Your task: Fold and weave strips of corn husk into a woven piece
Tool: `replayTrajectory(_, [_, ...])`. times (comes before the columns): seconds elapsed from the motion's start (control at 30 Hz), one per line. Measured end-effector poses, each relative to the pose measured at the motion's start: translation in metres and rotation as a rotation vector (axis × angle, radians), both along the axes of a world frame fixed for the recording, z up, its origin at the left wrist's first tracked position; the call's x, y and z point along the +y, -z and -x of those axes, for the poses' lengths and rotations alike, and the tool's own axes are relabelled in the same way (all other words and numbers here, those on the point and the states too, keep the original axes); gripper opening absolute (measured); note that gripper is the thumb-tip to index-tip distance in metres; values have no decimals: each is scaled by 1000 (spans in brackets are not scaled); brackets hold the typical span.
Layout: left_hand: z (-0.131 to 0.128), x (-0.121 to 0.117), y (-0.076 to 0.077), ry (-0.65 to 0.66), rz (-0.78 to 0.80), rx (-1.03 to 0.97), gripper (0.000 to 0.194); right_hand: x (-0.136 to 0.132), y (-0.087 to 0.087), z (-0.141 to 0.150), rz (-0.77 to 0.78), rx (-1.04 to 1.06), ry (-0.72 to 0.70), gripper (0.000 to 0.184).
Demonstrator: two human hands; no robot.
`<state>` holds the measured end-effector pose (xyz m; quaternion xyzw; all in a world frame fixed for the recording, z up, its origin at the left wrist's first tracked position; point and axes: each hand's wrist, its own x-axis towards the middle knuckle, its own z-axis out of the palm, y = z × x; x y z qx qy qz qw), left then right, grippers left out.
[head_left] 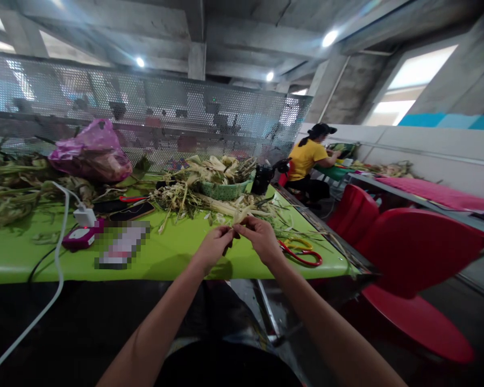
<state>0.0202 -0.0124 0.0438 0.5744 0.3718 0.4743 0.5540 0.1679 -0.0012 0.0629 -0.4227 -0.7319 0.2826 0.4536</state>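
My left hand (214,244) and my right hand (261,236) meet over the near edge of the green table (165,252). Both are closed in a pinch on a strip of dry corn husk (239,217) that runs away from me toward the husk pile (193,196). Red-handled scissors (302,253) lie on the table just right of my right hand. A green basket (223,189) heaped with husks stands behind the pile.
A purple plastic bag (91,153) and corn stalks lie at the back left. A white charger and cable (84,216), a pink device and dark phones lie left of centre. Red chairs (411,252) stand to the right. A person in a yellow shirt (306,158) sits beyond.
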Motion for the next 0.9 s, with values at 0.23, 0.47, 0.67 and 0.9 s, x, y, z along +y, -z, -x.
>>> replayTrajectory(0.23, [15,-7,-4,-182,-200,127,25,5,-6,-1,122,136,67,34])
replayTrajectory(0.47, [21,-6,-5,-190,-539,248,19,4,-10,6,196,180,61,29])
replayTrajectory(0.67, [23,-5,-2,-233,-751,429,21,8,-6,9,265,173,41,26])
replayTrajectory(0.9, [16,2,7,-280,-611,159,5,15,2,15,313,111,26,30])
